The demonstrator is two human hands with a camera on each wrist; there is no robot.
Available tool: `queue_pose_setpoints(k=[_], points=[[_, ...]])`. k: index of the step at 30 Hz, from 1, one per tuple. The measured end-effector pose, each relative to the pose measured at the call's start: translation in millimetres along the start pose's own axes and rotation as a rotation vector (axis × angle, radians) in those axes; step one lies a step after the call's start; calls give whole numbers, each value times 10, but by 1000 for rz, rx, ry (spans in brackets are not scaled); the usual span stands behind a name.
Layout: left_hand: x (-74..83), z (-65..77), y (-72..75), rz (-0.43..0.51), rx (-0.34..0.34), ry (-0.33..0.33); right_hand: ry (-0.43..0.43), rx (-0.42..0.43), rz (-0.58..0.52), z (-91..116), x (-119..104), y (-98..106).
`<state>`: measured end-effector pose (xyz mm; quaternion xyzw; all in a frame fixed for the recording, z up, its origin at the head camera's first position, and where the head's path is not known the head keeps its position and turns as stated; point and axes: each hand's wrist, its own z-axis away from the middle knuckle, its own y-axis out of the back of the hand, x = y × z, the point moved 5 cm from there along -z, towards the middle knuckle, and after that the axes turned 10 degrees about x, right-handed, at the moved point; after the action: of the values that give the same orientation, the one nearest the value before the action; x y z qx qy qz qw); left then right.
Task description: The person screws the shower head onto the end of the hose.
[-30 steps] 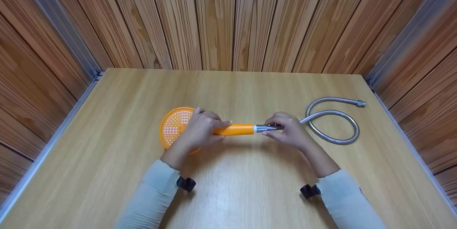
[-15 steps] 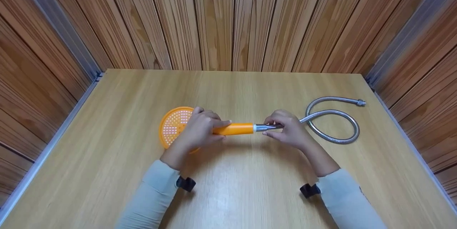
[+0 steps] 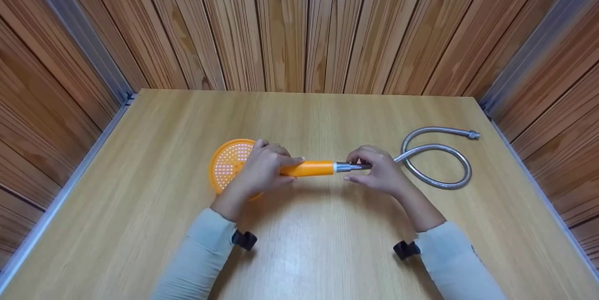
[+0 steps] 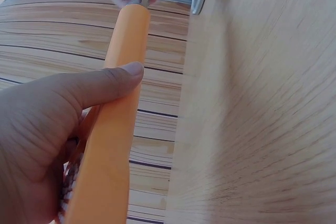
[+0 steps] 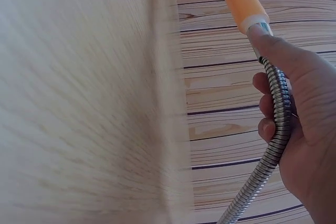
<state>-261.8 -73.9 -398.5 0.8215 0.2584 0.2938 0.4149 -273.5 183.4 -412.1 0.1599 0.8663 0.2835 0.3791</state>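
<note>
An orange shower head (image 3: 225, 167) with a round, dotted face lies across the middle of the head view, its handle pointing right. My left hand (image 3: 266, 169) grips it where the handle meets the round face and covers part of that face. A shiny metal connector (image 3: 343, 167) of the shower hose (image 3: 461, 176) meets the white ring at the handle's end. My right hand (image 3: 376, 171) holds this end of the hose. In the right wrist view the thumb (image 5: 281, 51) lies on the connector and the fingers curl round the ribbed hose (image 5: 278, 103).
The hose loops on the wooden table (image 3: 299, 253) at the right, its free end fitting (image 3: 473, 135) pointing right. Wood-panelled walls (image 3: 285, 28) close off the back and both sides. Small black devices (image 3: 244, 241) sit at both wrists.
Both hands, the shower head and the hose stay nearly in place. My right thumb has shifted slightly down from the connector in the head view.
</note>
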Motion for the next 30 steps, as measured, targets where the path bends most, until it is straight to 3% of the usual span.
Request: queue_pose_setpoints(k=[10, 20, 30], points=[[16, -18, -19, -22, 6, -5, -6, -2, -71, 7, -17, 22], [17, -17, -20, -3, -16, 13, 27, 7, -51, 17, -25, 30], [16, -23, -6, -14, -4, -3, -19, -3, -81, 24, -2, 24]])
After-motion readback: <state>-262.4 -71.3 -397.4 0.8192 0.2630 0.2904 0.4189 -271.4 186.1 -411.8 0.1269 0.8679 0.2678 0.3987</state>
